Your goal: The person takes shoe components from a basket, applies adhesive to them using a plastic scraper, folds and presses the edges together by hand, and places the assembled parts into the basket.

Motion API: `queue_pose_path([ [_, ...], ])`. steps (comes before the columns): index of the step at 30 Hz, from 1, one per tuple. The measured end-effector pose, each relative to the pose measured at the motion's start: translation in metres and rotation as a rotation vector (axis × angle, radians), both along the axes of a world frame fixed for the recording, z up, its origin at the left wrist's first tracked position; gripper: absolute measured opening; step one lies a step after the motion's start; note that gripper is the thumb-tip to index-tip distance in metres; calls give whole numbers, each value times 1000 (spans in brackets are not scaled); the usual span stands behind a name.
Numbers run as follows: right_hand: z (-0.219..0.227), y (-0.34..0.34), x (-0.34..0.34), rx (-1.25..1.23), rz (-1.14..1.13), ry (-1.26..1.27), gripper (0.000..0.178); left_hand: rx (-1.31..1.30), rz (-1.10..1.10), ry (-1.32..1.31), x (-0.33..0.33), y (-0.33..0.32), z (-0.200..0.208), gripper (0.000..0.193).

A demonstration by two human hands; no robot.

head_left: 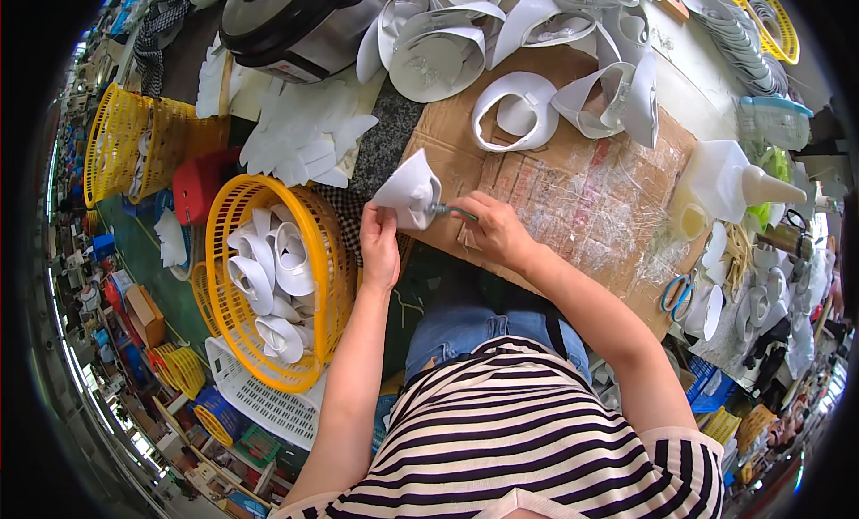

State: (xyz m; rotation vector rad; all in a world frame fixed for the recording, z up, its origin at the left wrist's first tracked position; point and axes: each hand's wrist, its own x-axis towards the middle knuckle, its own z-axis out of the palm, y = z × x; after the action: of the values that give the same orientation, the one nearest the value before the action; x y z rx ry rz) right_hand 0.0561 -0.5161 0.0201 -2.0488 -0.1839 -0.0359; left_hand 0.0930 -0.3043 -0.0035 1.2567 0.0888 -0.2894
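Observation:
My left hand (380, 249) is closed on the lower edge of a white curved piece (410, 186), which looks like a shoe upper, held tilted above the near left edge of the cardboard. Between the fingers of my right hand (495, 231) is a thin green-handled tool (456, 211), perhaps a small brush. Its tip meets the right side of the white piece; what kind of tip it has is too small to make out. Farther off on the cardboard (573, 206) lie a ring-shaped white upper (540, 91) and several similar uppers (438, 58).
A yellow basket (329, 277) of white uppers stands at my left, beside stacked flat white sheets (300, 130). A lidded metal cooker (300, 27) is at the back. At right are a white squeeze bottle (720, 183) with a cone nozzle and blue-handled scissors (678, 295).

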Motion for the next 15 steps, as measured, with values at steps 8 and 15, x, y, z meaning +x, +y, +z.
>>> queue_pose_path([
  [8,9,9,-1,90,-179,-36,13,-153,71,144,-11,3,15,18],
  [15,17,2,-5,90,-203,-34,15,-229,31,111,6,-4,22,21],
])
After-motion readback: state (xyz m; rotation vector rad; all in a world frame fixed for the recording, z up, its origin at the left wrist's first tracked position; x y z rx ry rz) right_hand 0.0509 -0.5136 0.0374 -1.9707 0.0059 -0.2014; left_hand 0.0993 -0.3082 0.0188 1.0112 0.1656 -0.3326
